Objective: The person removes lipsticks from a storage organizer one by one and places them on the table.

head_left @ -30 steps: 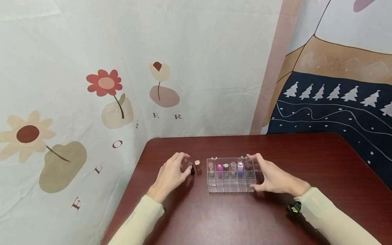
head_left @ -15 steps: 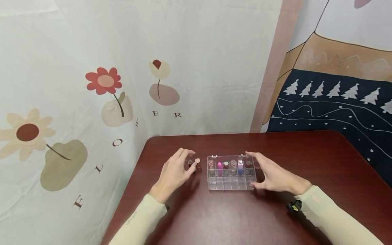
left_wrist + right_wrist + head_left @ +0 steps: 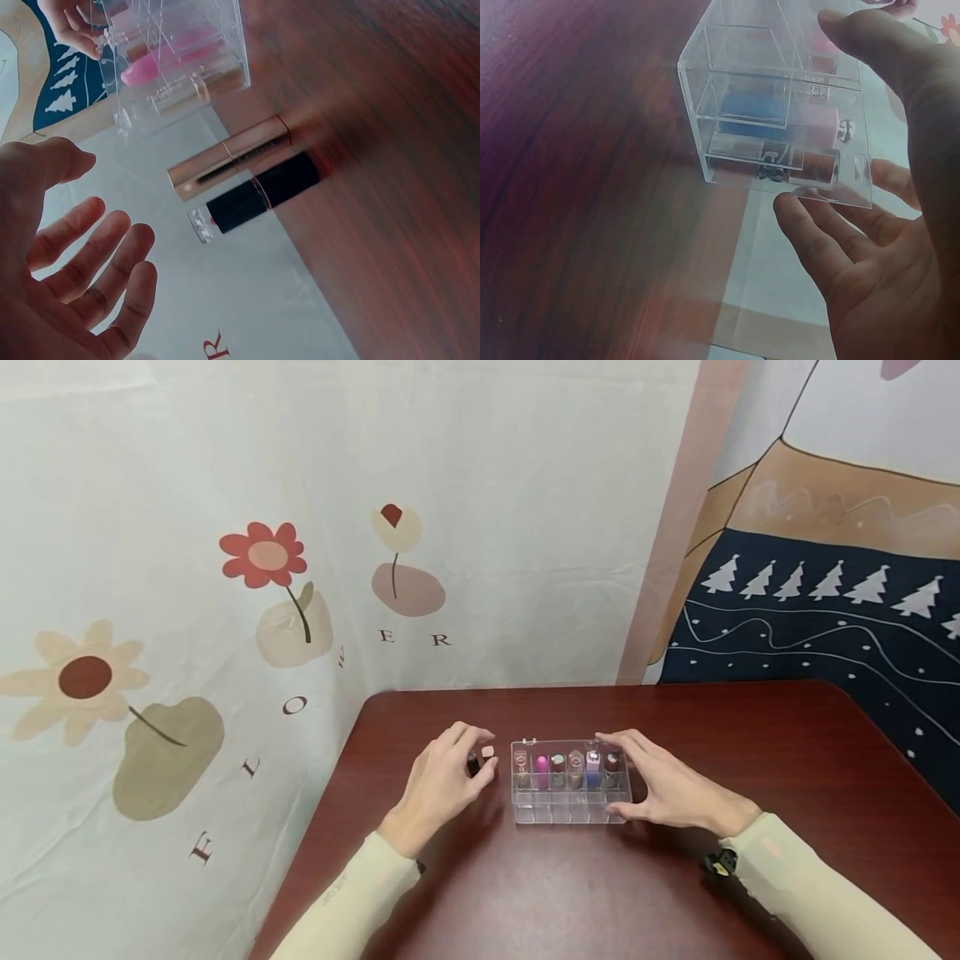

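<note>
A clear plastic lipstick organizer (image 3: 561, 812) stands on the table, with several lipsticks in its back row, among them a bright pink one (image 3: 542, 768) and a pink-and-blue one (image 3: 593, 770). My right hand (image 3: 675, 789) grips its right end, thumb at the front and fingers at the back. To the organizer's left, my left hand (image 3: 441, 779) hovers with thumb and fingers spread around two upright lipsticks. In the left wrist view these are a gold-brown lipstick (image 3: 229, 156) and a black lipstick (image 3: 262, 193) with a clear end, side by side and apart from the fingers (image 3: 124, 289).
The dark red table (image 3: 570, 893) reaches back to a pale wall cloth (image 3: 510, 568) printed with flowers and letters. At the right hangs a dark blue cloth (image 3: 810, 635) with white trees. The organizer's front compartments hold nothing visible.
My left hand has shifted slightly right and away from me, around the two loose lipsticks, now covering more of them in the head view. My right hand stays at the organizer.
</note>
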A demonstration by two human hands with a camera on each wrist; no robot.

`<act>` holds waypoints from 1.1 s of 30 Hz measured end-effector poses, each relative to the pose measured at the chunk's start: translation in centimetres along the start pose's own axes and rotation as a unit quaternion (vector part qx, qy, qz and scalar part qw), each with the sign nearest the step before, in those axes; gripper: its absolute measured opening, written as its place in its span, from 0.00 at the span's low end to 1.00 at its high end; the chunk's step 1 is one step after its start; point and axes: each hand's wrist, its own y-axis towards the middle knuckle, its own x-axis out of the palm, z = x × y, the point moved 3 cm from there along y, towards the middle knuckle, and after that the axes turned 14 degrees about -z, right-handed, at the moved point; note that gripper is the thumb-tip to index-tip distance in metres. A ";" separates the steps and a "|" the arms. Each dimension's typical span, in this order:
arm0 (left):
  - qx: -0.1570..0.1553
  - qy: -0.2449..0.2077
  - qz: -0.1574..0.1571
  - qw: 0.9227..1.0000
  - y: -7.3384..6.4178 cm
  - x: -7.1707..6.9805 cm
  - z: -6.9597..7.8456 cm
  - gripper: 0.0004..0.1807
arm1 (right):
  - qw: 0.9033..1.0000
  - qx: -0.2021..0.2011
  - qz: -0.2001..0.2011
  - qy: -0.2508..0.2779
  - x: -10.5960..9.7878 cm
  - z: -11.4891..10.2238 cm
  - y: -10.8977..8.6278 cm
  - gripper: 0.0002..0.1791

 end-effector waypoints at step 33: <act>0.053 0.107 -0.011 0.993 2.5 3.0 3.3 0.14 | 1.000 0.009 -0.007 0.026 0.1 0.3 0.0 0.60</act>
